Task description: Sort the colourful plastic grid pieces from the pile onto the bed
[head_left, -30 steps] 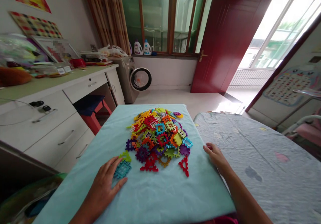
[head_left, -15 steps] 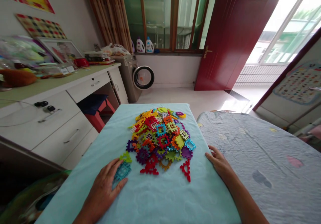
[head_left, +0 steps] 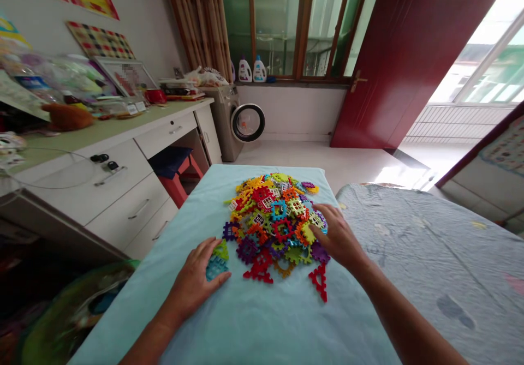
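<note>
A heap of colourful toothed plastic pieces [head_left: 274, 217] lies on a table with a light blue cover [head_left: 262, 321]. My left hand [head_left: 196, 275] rests at the near left of the heap, thumb and fingers apart around a teal piece [head_left: 216, 267] and a lime green triangle [head_left: 221, 250], which lie side by side. Over the right edge of the heap is my right hand [head_left: 338, 237], its thumb and fingers apart beside a pale green window piece [head_left: 316, 221]. A red triangle [head_left: 319, 281] lies by itself at the near right.
To the right stands a surface with a grey-blue patterned cover [head_left: 409, 245]. A desk with drawers [head_left: 118, 190] runs along the left, with a red stool [head_left: 176, 182] beneath it. A washing machine [head_left: 225, 119] with its door open is beyond. A green-rimmed container [head_left: 36, 332] sits low at left.
My right hand has moved from the table's right edge up and left onto the heap. My left hand still lies around the teal and green pieces. The camera view has turned slightly left.
</note>
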Demonstrator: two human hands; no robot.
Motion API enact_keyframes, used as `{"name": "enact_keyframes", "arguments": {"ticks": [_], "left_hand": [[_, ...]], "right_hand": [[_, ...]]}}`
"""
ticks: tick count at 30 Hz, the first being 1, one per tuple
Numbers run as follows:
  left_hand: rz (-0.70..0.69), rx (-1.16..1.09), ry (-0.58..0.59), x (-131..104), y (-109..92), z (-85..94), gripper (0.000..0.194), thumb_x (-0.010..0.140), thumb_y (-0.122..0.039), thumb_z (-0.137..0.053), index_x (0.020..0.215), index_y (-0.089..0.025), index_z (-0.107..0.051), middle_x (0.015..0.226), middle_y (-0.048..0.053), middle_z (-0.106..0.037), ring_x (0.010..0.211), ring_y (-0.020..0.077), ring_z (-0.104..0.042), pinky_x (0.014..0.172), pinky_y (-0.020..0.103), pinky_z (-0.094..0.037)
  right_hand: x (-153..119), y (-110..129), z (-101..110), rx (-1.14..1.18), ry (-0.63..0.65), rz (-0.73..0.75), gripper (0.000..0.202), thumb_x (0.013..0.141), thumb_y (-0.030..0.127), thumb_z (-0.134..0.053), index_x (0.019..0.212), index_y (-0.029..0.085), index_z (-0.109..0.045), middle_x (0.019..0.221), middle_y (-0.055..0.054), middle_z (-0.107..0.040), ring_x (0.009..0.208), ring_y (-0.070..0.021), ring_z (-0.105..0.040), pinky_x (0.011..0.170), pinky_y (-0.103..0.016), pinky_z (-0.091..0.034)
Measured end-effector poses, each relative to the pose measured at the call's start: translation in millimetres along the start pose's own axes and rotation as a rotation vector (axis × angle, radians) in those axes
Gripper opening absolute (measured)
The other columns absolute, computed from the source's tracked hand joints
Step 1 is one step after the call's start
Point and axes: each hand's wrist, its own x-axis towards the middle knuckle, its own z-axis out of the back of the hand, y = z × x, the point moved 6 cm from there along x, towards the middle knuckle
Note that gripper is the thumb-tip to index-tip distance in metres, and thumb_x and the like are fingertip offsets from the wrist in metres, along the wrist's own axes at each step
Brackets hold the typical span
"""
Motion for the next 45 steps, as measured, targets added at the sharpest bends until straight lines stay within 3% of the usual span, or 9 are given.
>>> {"name": "enact_keyframes", "arguments": {"ticks": [2, 5, 14, 22, 26, 30, 33, 39, 45], "left_hand": [[0.024, -0.020, -0.023, 0.6, -0.8, -2.1, 0.062, 0.082, -0.057, -0.064, 0.132, -0.021, -0.058, 0.137, 0.013, -0.060, 0.125, 0.0313, -0.058, 0.108, 0.051, -0.047], [0.049, -0.060, -0.060, -1.0, -0.4, -2.1, 0.056, 0.085, -0.057, -0.061, 0.127, -0.021, -0.061, 0.134, 0.012, -0.062, 0.123, 0.0303, -0.059, 0.108, 0.051, -0.048], [0.058, -0.095, -0.119, -2.3, -0.2, 3.9, 0.054, 0.086, -0.059, -0.058, 0.123, -0.021, -0.063, 0.130, 0.012, -0.065, 0.122, 0.0298, -0.061, 0.107, 0.049, -0.049], [0.041, -0.112, -0.123, -2.3, -2.9, 5.7, 0.056, 0.084, -0.060, -0.059, 0.124, -0.022, -0.062, 0.129, 0.011, -0.065, 0.120, 0.0299, -0.061, 0.107, 0.049, -0.049], [0.094, -0.162, -0.142, -1.6, -0.1, 7.4, 0.056, 0.083, -0.063, -0.059, 0.121, -0.021, -0.063, 0.127, 0.012, -0.065, 0.119, 0.0300, -0.060, 0.106, 0.050, -0.049], [0.204, -0.265, -0.112, 1.7, 10.5, 8.8, 0.061, 0.080, -0.068, -0.056, 0.119, -0.021, -0.064, 0.127, 0.012, -0.064, 0.122, 0.0310, -0.058, 0.109, 0.052, -0.045], [0.360, -0.368, -0.001, 7.9, 23.5, 7.3, 0.067, 0.076, -0.071, -0.055, 0.120, -0.020, -0.063, 0.125, 0.012, -0.065, 0.115, 0.0303, -0.063, 0.104, 0.049, -0.050], [0.452, -0.226, -0.013, 36.7, 34.3, 19.2, 0.067, 0.076, -0.066, -0.052, 0.122, -0.018, -0.061, 0.121, 0.012, -0.063, 0.101, 0.0291, -0.066, 0.088, 0.045, -0.057], [0.340, -0.025, -0.047, 45.7, 31.6, 12.7, 0.055, 0.084, -0.058, -0.047, 0.119, -0.017, -0.060, 0.116, 0.013, -0.063, 0.109, 0.0308, -0.062, 0.099, 0.050, -0.051]], "right_hand": [[18.8, 36.5, -16.0, -0.018, 0.051, 0.133, 0.039, 0.089, 0.027, -0.056, 0.127, 0.020, -0.060, 0.130, -0.012, -0.061, 0.121, -0.0292, -0.054, 0.105, -0.050, -0.045], [36.7, 60.0, -37.1, -0.088, 0.073, 0.163, 0.052, 0.086, 0.023, -0.061, 0.137, 0.018, -0.054, 0.139, -0.013, -0.056, 0.128, -0.0319, -0.046, 0.110, -0.051, -0.040], [44.8, 60.6, -63.5, -0.248, 0.149, 0.101, 0.049, 0.081, 0.027, -0.068, 0.129, 0.022, -0.060, 0.127, -0.011, -0.062, 0.115, -0.0317, -0.050, 0.100, -0.046, -0.043], [41.2, 57.6, -44.1, -0.088, -0.057, 0.130, 0.048, 0.079, 0.026, -0.065, 0.126, 0.018, -0.061, 0.126, -0.013, -0.060, 0.119, -0.0304, -0.051, 0.103, -0.047, -0.044], [26.0, 19.6, -0.1, 0.061, -0.189, 0.037, 0.046, 0.078, 0.027, -0.063, 0.124, 0.020, -0.061, 0.115, -0.011, -0.061, 0.107, -0.0251, -0.059, 0.097, -0.043, -0.050], [-21.6, -67.9, 46.7, 0.001, -0.250, -0.208, 0.048, 0.077, 0.035, -0.062, 0.123, 0.019, -0.061, 0.105, -0.009, -0.062, 0.084, -0.0202, -0.061, 0.078, -0.037, -0.055], [-78.6, -137.5, 69.6, -0.154, -0.261, -0.387, 0.048, 0.074, 0.041, -0.062, 0.115, 0.017, -0.065, 0.099, -0.009, -0.061, 0.081, -0.0214, -0.060, 0.079, -0.039, -0.054], [-169.9, -204.3, 61.8, -0.375, -0.124, -0.522, 0.048, 0.075, 0.042, -0.059, 0.115, 0.016, -0.065, 0.100, -0.012, -0.064, 0.093, -0.0265, -0.060, 0.092, -0.042, -0.049], [-193.7, -216.5, 41.1, -0.469, -0.071, -0.633, 0.045, 0.080, 0.044, -0.061, 0.115, 0.014, -0.066, 0.107, -0.013, -0.068, 0.103, -0.0278, -0.059, 0.096, -0.039, -0.043]]}}
